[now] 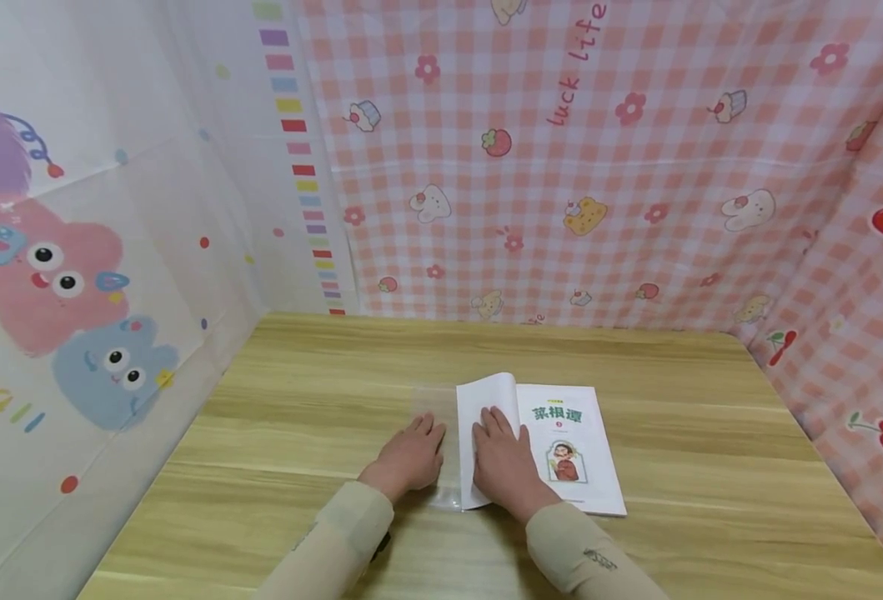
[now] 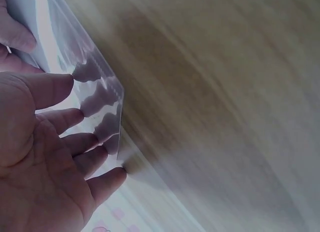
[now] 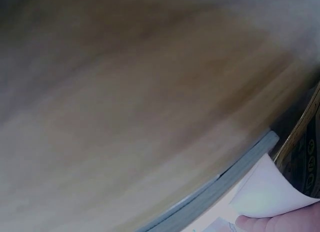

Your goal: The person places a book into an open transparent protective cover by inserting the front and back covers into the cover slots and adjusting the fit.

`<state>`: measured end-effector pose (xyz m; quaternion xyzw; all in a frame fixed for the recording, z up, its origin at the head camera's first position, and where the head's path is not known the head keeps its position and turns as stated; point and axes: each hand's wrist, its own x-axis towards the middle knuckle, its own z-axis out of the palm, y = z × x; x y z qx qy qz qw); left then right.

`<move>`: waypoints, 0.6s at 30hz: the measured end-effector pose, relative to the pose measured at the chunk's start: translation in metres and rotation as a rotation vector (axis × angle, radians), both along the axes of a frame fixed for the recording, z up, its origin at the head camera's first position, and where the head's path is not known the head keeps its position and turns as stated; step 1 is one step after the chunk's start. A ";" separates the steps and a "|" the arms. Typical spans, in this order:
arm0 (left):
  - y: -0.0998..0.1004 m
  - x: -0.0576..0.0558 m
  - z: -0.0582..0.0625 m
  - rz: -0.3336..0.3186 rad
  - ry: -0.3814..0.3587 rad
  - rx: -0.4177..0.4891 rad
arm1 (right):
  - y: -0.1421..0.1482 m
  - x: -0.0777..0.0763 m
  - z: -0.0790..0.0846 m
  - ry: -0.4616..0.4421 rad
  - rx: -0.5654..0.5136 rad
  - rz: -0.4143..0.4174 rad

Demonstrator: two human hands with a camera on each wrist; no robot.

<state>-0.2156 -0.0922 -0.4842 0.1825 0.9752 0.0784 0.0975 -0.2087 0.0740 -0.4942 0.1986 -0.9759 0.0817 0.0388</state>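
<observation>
An illustrated paperback book [image 1: 572, 467] lies open on the table, its title page with green Chinese characters facing up. Its front cover [image 1: 479, 400] is turned over to the left, white inner side up, with the upper part bowed. Past the cover's left edge extends a clear plastic book cover [image 1: 447, 404]. On this film rests my left hand [image 1: 413, 454], fingers extended; in the left wrist view the fingertips touch the shiny film [image 2: 75, 40]. My right hand [image 1: 507, 467] presses flat on the turned white cover near the spine. Only its fingers [image 3: 290, 223] show in the right wrist view.
The wood-grain table [image 1: 298, 375] carries the book near its front middle. A pink checked cloth [image 1: 531, 175] hangs behind it and another at the right. On the left hangs a white cloth [image 1: 178, 233] with cartoon figures.
</observation>
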 end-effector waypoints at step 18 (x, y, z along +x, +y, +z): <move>0.003 0.001 0.002 0.010 -0.018 0.017 | -0.005 -0.003 -0.012 -0.064 -0.049 -0.026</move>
